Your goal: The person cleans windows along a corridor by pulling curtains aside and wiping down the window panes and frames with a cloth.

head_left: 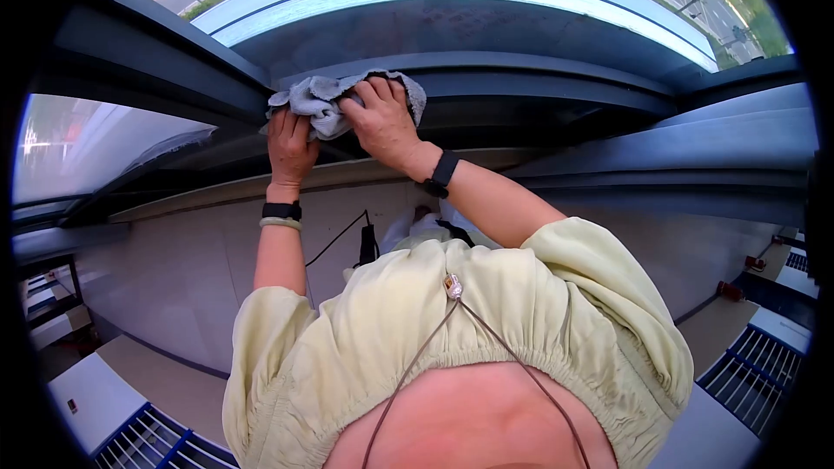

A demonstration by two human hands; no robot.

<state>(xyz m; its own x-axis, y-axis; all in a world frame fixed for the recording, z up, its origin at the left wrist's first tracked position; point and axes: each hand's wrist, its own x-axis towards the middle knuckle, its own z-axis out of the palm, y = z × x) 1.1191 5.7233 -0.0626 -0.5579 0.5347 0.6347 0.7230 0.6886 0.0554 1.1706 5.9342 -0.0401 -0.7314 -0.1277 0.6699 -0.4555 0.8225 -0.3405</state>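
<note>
Upper centre-left: my left hand [293, 155] and right hand [388, 126] grip grey cloth [321, 102] | cloth underside hidden | its contact with dark frame [539, 87] unclear

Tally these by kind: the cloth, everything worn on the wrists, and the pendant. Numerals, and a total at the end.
Cloth: 1
Black bands: 2
Pale bangle: 1
Pendant: 1
Total: 5
</note>
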